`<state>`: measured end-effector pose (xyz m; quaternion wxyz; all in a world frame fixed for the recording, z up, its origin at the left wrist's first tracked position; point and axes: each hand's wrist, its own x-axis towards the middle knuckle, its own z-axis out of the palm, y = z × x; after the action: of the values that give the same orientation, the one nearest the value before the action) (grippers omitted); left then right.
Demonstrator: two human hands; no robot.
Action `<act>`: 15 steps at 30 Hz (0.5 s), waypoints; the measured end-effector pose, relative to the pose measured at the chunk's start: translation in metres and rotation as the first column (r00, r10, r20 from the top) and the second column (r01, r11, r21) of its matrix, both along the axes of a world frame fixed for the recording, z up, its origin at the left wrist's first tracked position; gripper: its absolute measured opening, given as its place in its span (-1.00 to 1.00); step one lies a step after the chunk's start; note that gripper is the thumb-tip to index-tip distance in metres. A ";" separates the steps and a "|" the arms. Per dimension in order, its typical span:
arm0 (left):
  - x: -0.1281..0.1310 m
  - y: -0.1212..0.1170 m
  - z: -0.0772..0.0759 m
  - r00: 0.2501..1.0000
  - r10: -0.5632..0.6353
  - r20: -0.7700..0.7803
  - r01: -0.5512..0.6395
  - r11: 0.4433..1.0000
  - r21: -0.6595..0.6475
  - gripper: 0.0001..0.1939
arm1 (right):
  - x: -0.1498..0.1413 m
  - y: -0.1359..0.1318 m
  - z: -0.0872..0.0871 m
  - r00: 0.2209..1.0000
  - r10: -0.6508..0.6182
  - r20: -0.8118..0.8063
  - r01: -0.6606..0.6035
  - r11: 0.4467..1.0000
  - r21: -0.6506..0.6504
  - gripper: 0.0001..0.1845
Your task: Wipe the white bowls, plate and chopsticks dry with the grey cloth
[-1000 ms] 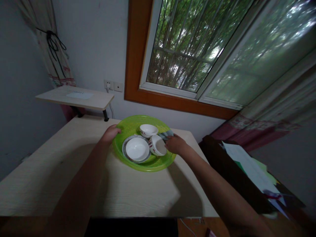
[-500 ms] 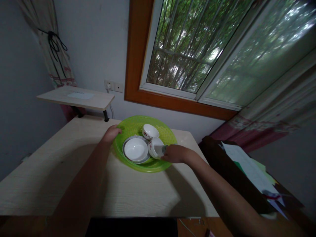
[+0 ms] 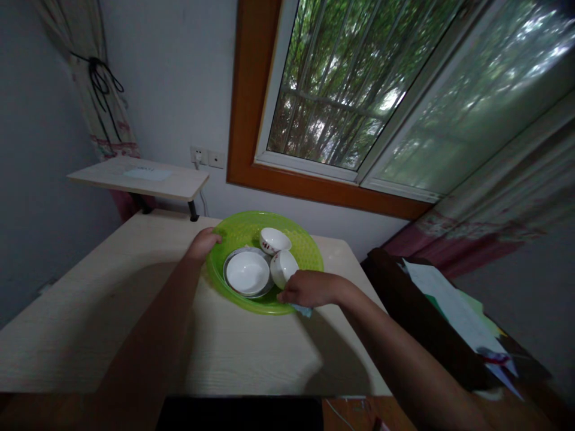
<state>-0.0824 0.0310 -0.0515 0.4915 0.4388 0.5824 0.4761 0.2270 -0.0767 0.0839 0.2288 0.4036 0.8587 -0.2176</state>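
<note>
A green plastic basin (image 3: 242, 224) rests on the pale wooden table. My left hand (image 3: 205, 242) is closed over its left rim, thumb on the inside. At the front right rim, my right hand (image 3: 309, 288) is closed on a light blue cloth (image 3: 302, 310), part of which hangs below the fingers. Inside the basin, a white bowl (image 3: 247, 272) sits on a plate (image 3: 268, 286) at the left. Another white bowl (image 3: 275, 240) with a red pattern lies behind it. A third bowl (image 3: 283, 267) is tilted on its side, close to my right hand and partly hidden by it.
A small raised shelf (image 3: 179, 184) with a paper label stands at the table's back left. Behind the table is a wall with sockets (image 3: 207, 157) and a barred window (image 3: 336, 90). Papers (image 3: 449, 299) lie on dark furniture to the right.
My right hand has moved left and toward me, from beside the tilted bowl to the basin's front right rim, and more of the cloth shows. My left hand stays on the rim.
</note>
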 end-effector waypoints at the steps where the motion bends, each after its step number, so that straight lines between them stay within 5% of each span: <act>1: 0.000 0.000 0.001 1.000 0.003 -0.003 -0.003 1.000 -0.003 -0.71 | -0.001 -0.001 0.000 1.000 0.018 -0.024 -0.018 1.000 -0.009 -0.44; 6: 0.002 -0.002 0.002 1.000 0.014 0.017 -0.014 1.000 0.006 -0.69 | -0.008 0.000 -0.009 0.974 0.066 -0.216 -0.099 0.984 -0.145 -0.53; 15: 0.001 -0.003 0.001 1.000 -0.003 0.012 0.002 1.000 0.024 -0.66 | -0.025 0.009 -0.046 0.885 -0.109 -0.453 -0.092 0.912 -0.399 -0.46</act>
<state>-0.0816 0.0281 -0.0507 0.4902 0.4426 0.5731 0.4852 0.2022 -0.0674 0.0381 0.0943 0.2864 0.8216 -0.4838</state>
